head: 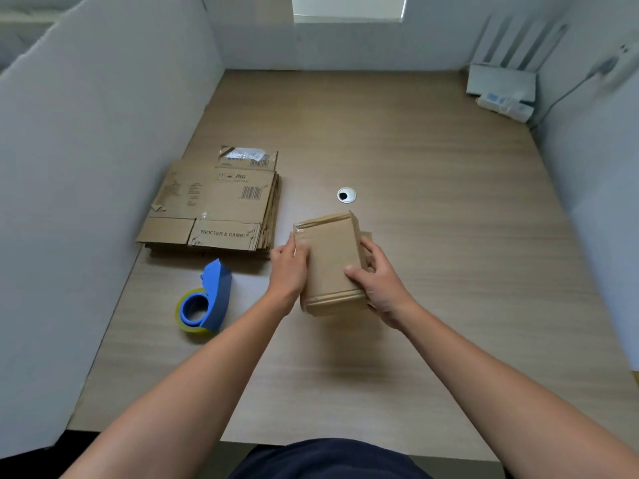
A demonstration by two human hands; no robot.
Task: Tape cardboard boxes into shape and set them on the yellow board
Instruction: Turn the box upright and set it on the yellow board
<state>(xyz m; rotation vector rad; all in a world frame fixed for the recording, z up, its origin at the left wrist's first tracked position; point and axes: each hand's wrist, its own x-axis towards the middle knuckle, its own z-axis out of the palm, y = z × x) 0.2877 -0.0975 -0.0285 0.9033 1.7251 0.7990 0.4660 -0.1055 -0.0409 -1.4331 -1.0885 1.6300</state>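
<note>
Presently both hands grasp a small cardboard box [330,262] above the table [432,236] centre: left hand [289,271] on its left side, right hand [378,283] on its right. Flattened cartons [214,202] lie far-left; a blue tape dispenser [205,299] sits near-left.

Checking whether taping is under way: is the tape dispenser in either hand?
No, the tape dispenser lies on the table while the left hand and right hand hold the box.

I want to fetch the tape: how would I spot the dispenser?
On the wooden desk, find the stack of flattened cardboard by the left partition. Just nearer the person lies the tape dispenser, bright blue against all the brown, holding a yellowish roll.
</note>
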